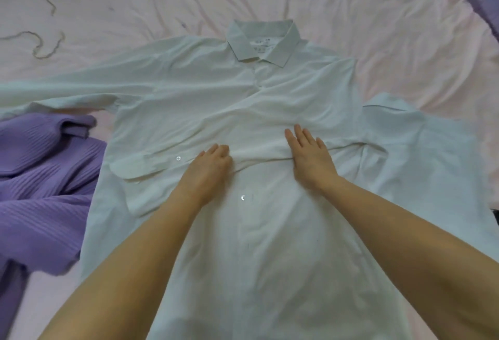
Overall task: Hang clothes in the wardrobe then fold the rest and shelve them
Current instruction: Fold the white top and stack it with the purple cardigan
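Pink bedsheet [351, 15] holds the white shirt [270, 231]; left hand [208, 169] pinches its folded-in sleeve [151, 164], right hand [310, 156] presses flat, the remaining sleeve likely next.

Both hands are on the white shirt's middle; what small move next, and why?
Probably sweep both hands outward: the right hand lies flat, the left hand bunches fabric, and a ridge of wrinkles runs across the white shirt between them. Smoothing it should help the fold.

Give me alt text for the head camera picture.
Two bare hands, left hand and right hand, press on a pale white collared shirt spread over a pink bedsheet; a ribbed purple knit garment lies left.
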### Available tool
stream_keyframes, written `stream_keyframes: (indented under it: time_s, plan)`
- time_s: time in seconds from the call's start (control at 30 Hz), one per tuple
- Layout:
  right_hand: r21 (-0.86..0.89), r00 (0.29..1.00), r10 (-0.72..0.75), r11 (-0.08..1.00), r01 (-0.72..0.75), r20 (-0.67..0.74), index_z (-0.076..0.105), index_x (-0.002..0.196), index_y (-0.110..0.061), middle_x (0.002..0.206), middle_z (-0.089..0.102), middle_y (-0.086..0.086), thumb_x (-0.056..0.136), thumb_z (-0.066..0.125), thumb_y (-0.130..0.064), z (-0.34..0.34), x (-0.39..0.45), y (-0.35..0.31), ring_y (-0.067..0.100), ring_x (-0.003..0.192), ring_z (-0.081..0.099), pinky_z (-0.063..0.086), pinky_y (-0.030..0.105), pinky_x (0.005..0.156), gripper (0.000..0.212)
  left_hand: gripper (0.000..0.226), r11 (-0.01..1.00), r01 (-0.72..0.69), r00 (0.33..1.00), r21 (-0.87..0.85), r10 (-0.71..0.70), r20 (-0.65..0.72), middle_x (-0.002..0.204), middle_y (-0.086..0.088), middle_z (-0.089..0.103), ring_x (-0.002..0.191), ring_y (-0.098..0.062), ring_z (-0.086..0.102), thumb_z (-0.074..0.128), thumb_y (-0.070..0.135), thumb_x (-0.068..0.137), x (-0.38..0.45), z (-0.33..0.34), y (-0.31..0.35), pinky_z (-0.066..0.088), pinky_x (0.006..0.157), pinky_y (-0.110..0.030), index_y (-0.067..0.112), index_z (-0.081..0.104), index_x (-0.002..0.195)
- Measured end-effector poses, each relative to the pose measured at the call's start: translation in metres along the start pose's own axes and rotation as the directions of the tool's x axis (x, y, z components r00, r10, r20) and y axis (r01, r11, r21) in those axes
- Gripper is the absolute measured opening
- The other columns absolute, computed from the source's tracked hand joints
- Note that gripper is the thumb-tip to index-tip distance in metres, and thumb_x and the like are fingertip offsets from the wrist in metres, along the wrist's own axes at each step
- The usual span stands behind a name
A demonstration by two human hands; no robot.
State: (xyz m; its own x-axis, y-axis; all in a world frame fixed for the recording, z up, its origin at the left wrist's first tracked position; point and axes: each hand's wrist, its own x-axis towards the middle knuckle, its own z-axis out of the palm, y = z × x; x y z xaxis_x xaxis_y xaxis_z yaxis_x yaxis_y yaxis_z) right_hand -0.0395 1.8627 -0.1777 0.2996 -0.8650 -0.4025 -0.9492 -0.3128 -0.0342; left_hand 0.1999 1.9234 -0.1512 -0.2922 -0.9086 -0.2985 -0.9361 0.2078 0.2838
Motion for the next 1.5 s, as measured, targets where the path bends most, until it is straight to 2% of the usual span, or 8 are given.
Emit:
stream_keyframes:
  time_s: [0.2,0.33,0.53,0.7,0.9,1.17,1.33,1.5]
  plan:
    - [0.019,0.986,0.016,1.000,-0.019,0.168,0.003,0.154,-0.018,0.161,-0.002,0.009,0.091,0.037,-0.008,-0.010,0.007,0.001,0.025,0.148,0.004,0.007,0.046,0.118,0.072,0.015,0.996,-0.076,0.957,0.053,0.058,0.284,0.160,0.005,0.017,0.147,-0.020,0.018,0.059,0.033,0.083,-0.016,-0.008,-0.023,0.017,0.118,-0.042,0.024,0.053,0.072]
    - [0.068,0.972,-0.081,0.993,0.098,-0.220,0.046,0.136,-0.006,0.149,0.037,0.016,0.085,0.013,-0.035,-0.021,0.015,-0.018,0.029,0.138,0.033,0.019,0.043,0.114,0.068,0.040,0.998,-0.004,0.969,0.057,0.018,-0.247,0.146,-0.014,0.045,0.129,-0.034,0.049,0.038,0.035,0.092,-0.023,0.004,-0.016,0.037,0.106,-0.047,0.010,0.064,0.108]
    - [0.013,0.969,-0.222,0.975,0.222,0.109,-0.012,0.152,-0.026,0.159,-0.021,0.001,0.101,0.021,-0.050,0.015,0.012,-0.024,0.018,0.147,-0.017,-0.009,0.036,0.119,0.065,0.087,0.931,0.352,0.917,0.097,-0.364,0.162,0.159,-0.003,-0.020,0.148,-0.024,-0.015,0.029,0.068,0.091,-0.025,0.025,-0.033,-0.006,0.119,-0.048,0.023,-0.013,0.152]
    - [0.061,0.920,-0.276,0.951,0.303,-0.278,0.005,0.154,-0.017,0.161,-0.005,0.005,0.093,0.014,-0.051,-0.001,0.004,-0.071,0.018,0.148,-0.005,-0.005,0.032,0.118,0.070,0.076,0.945,0.313,0.943,0.101,-0.296,-0.152,0.160,-0.004,-0.015,0.148,-0.024,-0.012,0.029,0.058,0.096,-0.030,0.013,-0.042,-0.007,0.119,-0.045,0.021,-0.006,0.153]
    - [0.071,0.994,-0.066,0.995,0.073,-0.089,0.017,0.152,-0.011,0.161,0.008,0.011,0.101,0.024,-0.041,0.000,0.024,-0.117,0.025,0.148,0.007,0.001,0.041,0.118,0.059,0.053,0.925,0.284,0.946,-0.253,-0.313,-0.082,0.147,-0.003,0.045,0.134,-0.022,0.041,0.036,0.048,0.100,-0.047,-0.015,-0.079,0.037,0.104,-0.037,0.020,0.039,0.145]
    - [0.204,0.857,-0.353,0.871,0.448,-0.374,0.062,0.107,-0.002,0.107,0.063,0.017,0.084,0.051,-0.017,-0.065,0.056,-0.328,0.038,0.095,0.059,0.045,0.043,0.087,0.029,0.023,0.521,0.385,0.406,-0.762,-0.837,-0.368,0.106,-0.016,0.069,0.099,-0.032,0.063,0.052,0.016,0.093,-0.137,-0.100,-0.263,0.045,0.086,-0.036,0.008,0.067,0.109]
    - [0.188,0.776,-0.532,0.770,0.610,-0.340,0.057,0.113,-0.002,0.110,0.058,0.017,0.088,0.050,-0.012,-0.102,0.102,-0.502,0.037,0.098,0.054,0.042,0.045,0.084,0.028,0.034,-0.047,0.266,-0.079,-0.963,-0.997,0.027,0.114,-0.019,0.065,0.106,-0.033,0.060,0.052,0.020,0.088,-0.223,-0.112,-0.402,0.043,0.089,-0.035,0.000,0.064,0.112]
    - [0.066,0.737,-0.603,0.759,0.648,-0.306,0.049,0.128,-0.007,0.126,0.053,0.012,0.090,0.050,-0.018,-0.093,0.118,-0.594,0.033,0.113,0.049,0.035,0.041,0.090,0.039,0.017,-0.442,-0.224,0.027,-0.869,-0.894,0.448,0.078,-0.006,0.055,0.061,-0.018,0.054,0.061,0.021,0.087,-0.249,-0.106,-0.447,0.047,0.045,-0.024,0.006,0.057,0.093]
